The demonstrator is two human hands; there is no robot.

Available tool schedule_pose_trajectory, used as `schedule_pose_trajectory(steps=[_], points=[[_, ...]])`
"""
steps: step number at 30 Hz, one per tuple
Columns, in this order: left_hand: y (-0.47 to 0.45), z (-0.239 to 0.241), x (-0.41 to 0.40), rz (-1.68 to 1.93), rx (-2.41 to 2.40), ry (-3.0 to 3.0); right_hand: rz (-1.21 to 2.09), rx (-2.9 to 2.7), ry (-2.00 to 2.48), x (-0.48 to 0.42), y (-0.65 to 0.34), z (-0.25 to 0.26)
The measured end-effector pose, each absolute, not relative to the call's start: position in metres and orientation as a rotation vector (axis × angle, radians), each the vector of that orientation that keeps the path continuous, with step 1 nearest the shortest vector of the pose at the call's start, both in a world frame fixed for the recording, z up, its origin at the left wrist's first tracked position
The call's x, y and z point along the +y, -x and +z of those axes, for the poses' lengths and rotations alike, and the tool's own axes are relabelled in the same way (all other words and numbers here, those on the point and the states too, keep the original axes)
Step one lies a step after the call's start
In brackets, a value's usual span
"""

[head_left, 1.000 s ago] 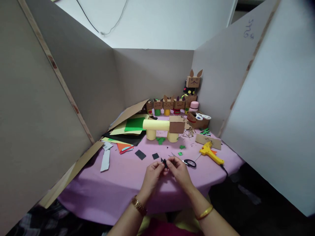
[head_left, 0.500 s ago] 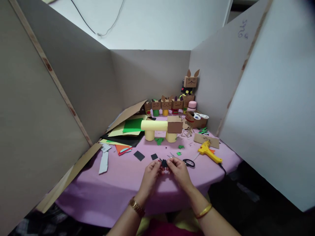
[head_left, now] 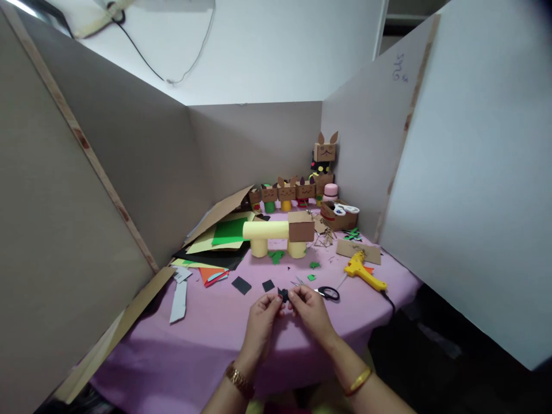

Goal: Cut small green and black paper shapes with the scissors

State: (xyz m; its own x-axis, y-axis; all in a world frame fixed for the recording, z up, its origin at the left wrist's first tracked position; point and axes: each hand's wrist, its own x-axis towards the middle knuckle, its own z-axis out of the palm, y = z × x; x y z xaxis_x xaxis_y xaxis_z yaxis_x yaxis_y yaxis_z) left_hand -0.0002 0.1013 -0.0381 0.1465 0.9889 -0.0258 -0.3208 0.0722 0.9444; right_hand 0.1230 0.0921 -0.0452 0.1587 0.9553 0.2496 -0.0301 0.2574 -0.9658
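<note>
Between my fingertips is a small piece of black paper (head_left: 283,295), cut to an irregular outline. My left hand (head_left: 261,316) pinches its left side; my right hand (head_left: 309,310) pinches its right side. Black-handled scissors (head_left: 330,293) lie on the cloth just right of my right hand, their blades partly hidden behind it. Two black paper rectangles, one larger (head_left: 241,285) and one smaller (head_left: 268,285), rest beyond my left hand. Farther back stands a yellow paper-tube figure (head_left: 265,230) with a brown cardboard box (head_left: 301,226) at its right end.
A yellow glue gun (head_left: 364,272) with a black cord lies at the right. Green paper scraps (head_left: 276,256) are scattered near the figure. Coloured sheets (head_left: 230,231) pile up at the left. Box-headed cardboard figures (head_left: 287,191) line the back, beside a cardboard box with white scissors (head_left: 346,210).
The camera view has tilted up and turned slightly right, so the table sits lower and a little left. Both hands keep pinching the black paper piece.
</note>
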Motion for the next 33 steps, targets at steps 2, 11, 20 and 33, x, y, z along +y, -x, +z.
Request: schedule_pose_trajectory(steps=[2,11,20,33], points=[[0.0005,-0.0365,0.1009,1.22,0.88,-0.983,0.932,-1.164,1.054,0.0925,-0.1228,-0.0454],[0.0004,-0.0324,0.0989,1.225,0.899,-0.94,0.924,-1.137,1.054,0.092,-0.1228,-0.0446],[-0.0001,-0.0327,0.1007,1.25,0.907,-0.927,0.936,-1.096,1.044,0.0906,-0.1228,-0.0421],[-0.0024,-0.0293,0.0975,1.284,0.942,-0.943,0.951,-1.115,1.024,0.0938,-0.1212,-0.0451]])
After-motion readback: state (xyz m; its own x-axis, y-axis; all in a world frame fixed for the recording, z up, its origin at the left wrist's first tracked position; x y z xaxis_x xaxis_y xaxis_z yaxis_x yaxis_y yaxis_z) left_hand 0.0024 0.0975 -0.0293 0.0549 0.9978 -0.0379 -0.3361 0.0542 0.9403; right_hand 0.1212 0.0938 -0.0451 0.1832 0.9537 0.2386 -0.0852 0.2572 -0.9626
